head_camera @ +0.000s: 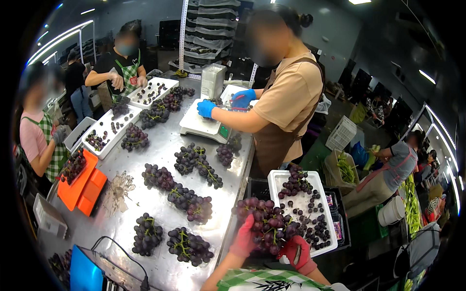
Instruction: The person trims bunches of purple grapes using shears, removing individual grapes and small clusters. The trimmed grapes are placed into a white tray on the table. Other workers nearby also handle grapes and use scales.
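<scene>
My left hand (243, 238), in a pinkish-red glove, holds a large bunch of dark red grapes (260, 220) from beneath and its left side. My right hand (299, 254), in a red glove, is closed around the handle of a small tool (297, 254), likely snips; its tip lies against the grapes' lower right side. Just beyond is a white foam tray (271, 182) with another bunch (296, 182) and several loose grapes (320, 231). More grape bunches (189, 245) lie on the metal table to the left.
Across the metal table (145, 200), a co-worker in blue gloves (206, 108) handles grapes at a white scale (213, 129). Other co-workers stand at the far left beside white trays (100, 152). An orange scale (82, 185) bears grapes. A blue device (85, 269) with a cable is near the table's front.
</scene>
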`<control>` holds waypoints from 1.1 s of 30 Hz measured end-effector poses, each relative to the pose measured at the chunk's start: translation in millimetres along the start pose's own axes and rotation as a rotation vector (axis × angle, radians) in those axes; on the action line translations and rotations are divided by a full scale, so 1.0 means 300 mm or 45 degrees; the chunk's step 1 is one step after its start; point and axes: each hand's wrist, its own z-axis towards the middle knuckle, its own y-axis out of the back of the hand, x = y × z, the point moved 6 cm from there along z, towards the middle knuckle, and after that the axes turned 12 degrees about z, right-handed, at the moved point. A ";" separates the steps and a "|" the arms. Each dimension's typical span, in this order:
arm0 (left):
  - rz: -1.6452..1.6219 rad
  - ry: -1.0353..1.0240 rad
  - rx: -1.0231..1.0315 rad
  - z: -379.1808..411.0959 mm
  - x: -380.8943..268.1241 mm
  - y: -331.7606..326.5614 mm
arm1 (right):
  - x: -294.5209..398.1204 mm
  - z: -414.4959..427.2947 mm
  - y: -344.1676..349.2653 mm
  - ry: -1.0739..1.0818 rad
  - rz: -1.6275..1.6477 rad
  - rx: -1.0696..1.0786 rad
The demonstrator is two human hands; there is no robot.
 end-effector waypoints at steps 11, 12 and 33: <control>-0.036 0.069 0.073 -0.010 0.018 -0.009 | 0.033 -0.035 0.006 0.146 -0.094 -0.194; -0.050 0.086 0.119 -0.013 0.017 -0.017 | 0.038 -0.043 0.006 0.167 -0.111 -0.198; 0.132 0.295 0.021 0.035 0.150 -0.071 | 0.267 0.042 -0.628 0.419 -2.448 0.262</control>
